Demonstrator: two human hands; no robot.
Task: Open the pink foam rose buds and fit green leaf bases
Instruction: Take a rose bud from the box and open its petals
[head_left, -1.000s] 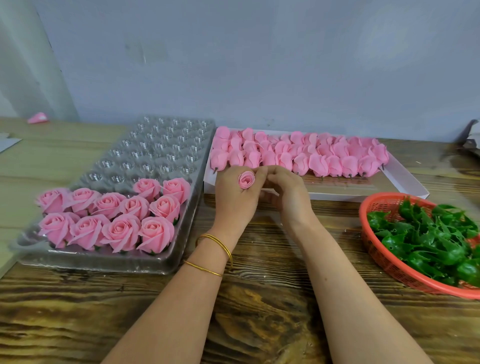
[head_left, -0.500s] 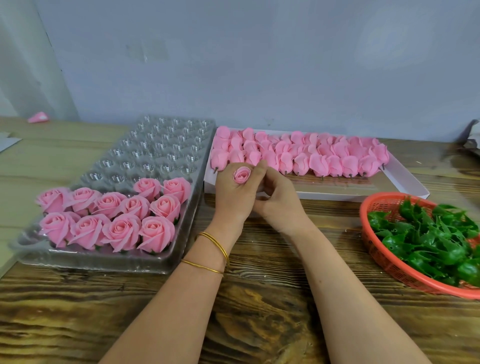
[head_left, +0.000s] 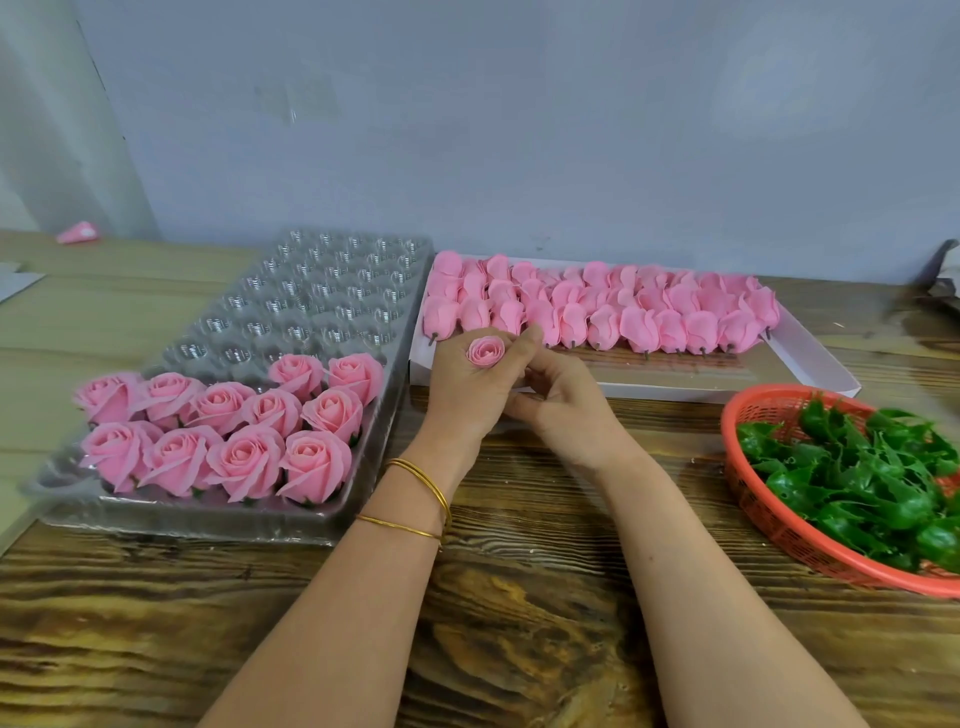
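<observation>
Left hand (head_left: 466, 391): grip curled round small pink bud (head_left: 485, 352), held above tabletop (head_left: 519, 629), just before white tray (head_left: 701, 391). Right hand (head_left: 567, 411): fingers curled beneath (grip contents: cannot tell).

wall (head_left: 519, 130): plain pale blue-grey, faintly smudged; a lighter column (head_left: 47, 130) stands at far left. table (head_left: 519, 623): wood, dark bold grain in front, paler planks (head_left: 119, 312) to the left rear. light: soft, even.
</observation>
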